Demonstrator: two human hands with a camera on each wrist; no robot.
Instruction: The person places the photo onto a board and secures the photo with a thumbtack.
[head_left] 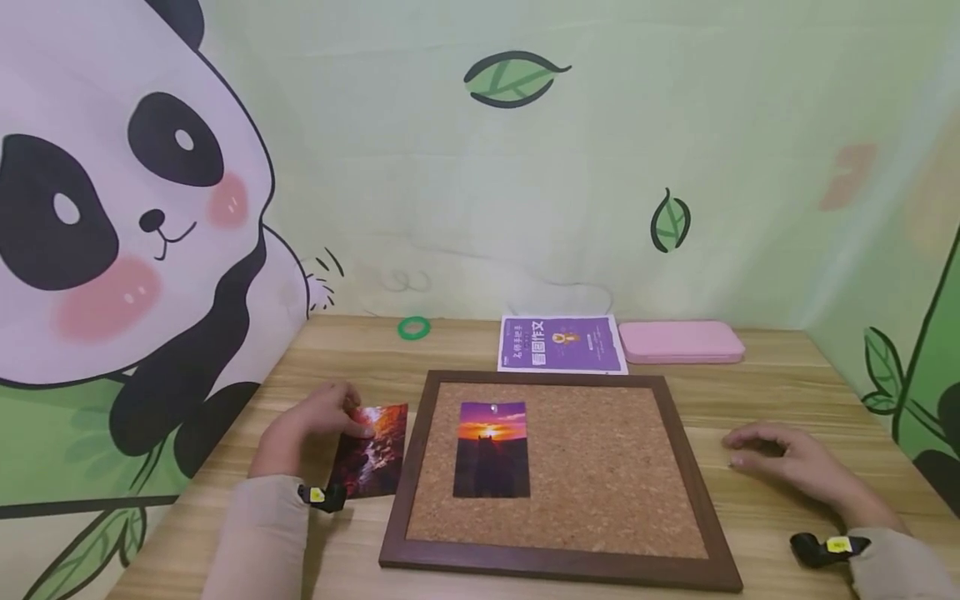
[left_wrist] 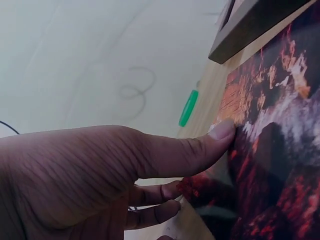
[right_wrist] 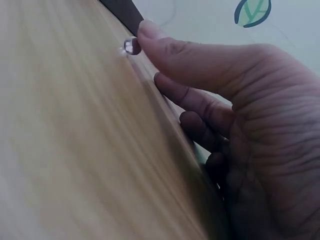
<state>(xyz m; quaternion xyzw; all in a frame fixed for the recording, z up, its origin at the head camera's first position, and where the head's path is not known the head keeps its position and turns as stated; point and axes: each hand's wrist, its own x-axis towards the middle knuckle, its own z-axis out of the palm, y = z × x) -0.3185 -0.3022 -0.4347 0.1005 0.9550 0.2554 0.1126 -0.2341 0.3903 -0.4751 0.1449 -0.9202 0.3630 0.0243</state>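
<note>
Resting at the left of the corkboard, my left hand (head_left: 318, 421) pinches the upper left edge of a red-and-black photo (head_left: 378, 454). In the left wrist view its thumb (left_wrist: 200, 147) lies over the picture, with other fingers partly hidden under it. My right hand (head_left: 795, 462) is low over the table, right of the board. A small clear pushpin (right_wrist: 131, 46) shows at its thumb tip, pinched there; the index finger is mostly hidden. On the corkboard (head_left: 600, 467), a sunset photo (head_left: 491, 467) hangs from a clear pin (head_left: 493, 408) at its top.
Behind the board lie a purple booklet (head_left: 562, 343) and a pink case (head_left: 681, 342). A green ring (head_left: 414, 327) sits near the wall at the back left. The board's brown frame (head_left: 555, 562) stands between the hands on the wooden table (head_left: 345, 558).
</note>
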